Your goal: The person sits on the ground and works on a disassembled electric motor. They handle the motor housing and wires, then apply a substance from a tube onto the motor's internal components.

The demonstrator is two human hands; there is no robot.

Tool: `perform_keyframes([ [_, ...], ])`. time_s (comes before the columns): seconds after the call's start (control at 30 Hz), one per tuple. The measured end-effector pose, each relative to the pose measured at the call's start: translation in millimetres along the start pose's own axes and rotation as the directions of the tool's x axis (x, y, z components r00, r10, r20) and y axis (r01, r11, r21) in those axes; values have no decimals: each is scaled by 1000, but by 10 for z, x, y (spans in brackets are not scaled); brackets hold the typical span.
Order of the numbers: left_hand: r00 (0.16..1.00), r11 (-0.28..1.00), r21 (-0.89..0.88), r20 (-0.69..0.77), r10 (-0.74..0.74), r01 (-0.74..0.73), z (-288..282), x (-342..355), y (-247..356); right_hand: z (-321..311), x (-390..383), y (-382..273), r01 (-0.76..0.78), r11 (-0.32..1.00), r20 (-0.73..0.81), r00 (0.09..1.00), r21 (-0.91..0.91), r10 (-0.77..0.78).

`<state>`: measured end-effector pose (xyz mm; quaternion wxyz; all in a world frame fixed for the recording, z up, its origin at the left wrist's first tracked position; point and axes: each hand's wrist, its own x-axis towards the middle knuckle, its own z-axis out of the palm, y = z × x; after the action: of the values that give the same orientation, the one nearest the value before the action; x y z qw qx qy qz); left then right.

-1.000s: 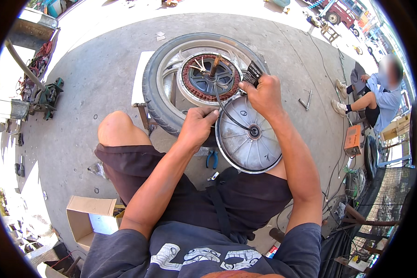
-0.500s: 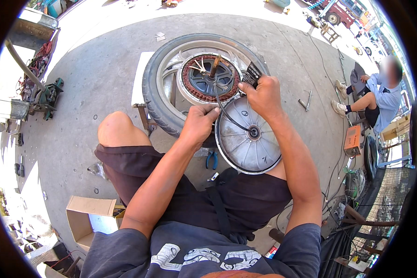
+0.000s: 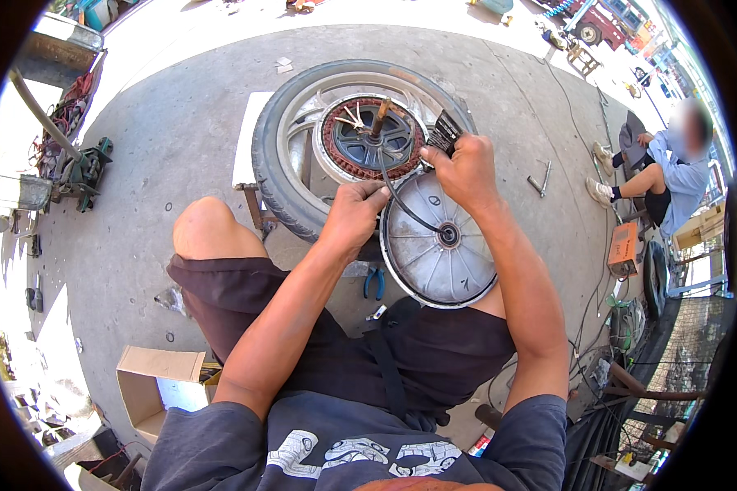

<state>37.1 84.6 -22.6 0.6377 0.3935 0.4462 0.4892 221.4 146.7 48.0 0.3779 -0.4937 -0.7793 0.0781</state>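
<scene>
A wheel with a black tyre [image 3: 272, 184] lies flat, its open hub showing a ring of reddish-brown copper windings [image 3: 333, 151] and a rusty axle [image 3: 380, 117]. Against its near right side leans a round ribbed metal hub cover [image 3: 422, 266]. A black cable [image 3: 407, 206] runs from the axle into the cover's centre hole. My left hand [image 3: 354, 214] is closed, thumb and fingers pinching the cover's left upper rim. My right hand [image 3: 468, 170] grips a black squeeze tube with white print [image 3: 445, 133] above the cover; its tip is hidden by the hand.
Blue-handled pliers [image 3: 374, 284] lie on the concrete below the wheel. A white board [image 3: 250, 143] shows under the tyre. By my left leg stands an open cardboard box [image 3: 143, 393]. At the right, a seated person [image 3: 686, 176] is near an orange box [image 3: 623, 250] and loose cables.
</scene>
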Motion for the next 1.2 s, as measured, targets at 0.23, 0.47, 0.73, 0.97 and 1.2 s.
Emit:
perform_keyframes([
  [0.23, 1000, 1000, 2, 2, -6, 6, 42, -23, 85, -13, -2, -24, 0, 1000, 4, 1000, -23, 0],
  [0.47, 1000, 1000, 0, 3, -25, 25, 30, 20, 68, -14, 0, -49, 1, 1000, 4, 1000, -25, -1],
  [0.73, 1000, 1000, 13, 14, -19, 18, 19, 74, 35, -3, 5, -30, 12, 1000, 8, 1000, -6, -12],
  [0.97, 1000, 1000, 19, 11, -25, 25, 26, 71, 52, -10, 1, -26, 20, 1000, 9, 1000, -24, -20],
  [1.2, 999, 1000, 6, 25, -28, 28, 25, 81, 48, 24, -13, 15, 6, 1000, 11, 1000, 5, -6],
])
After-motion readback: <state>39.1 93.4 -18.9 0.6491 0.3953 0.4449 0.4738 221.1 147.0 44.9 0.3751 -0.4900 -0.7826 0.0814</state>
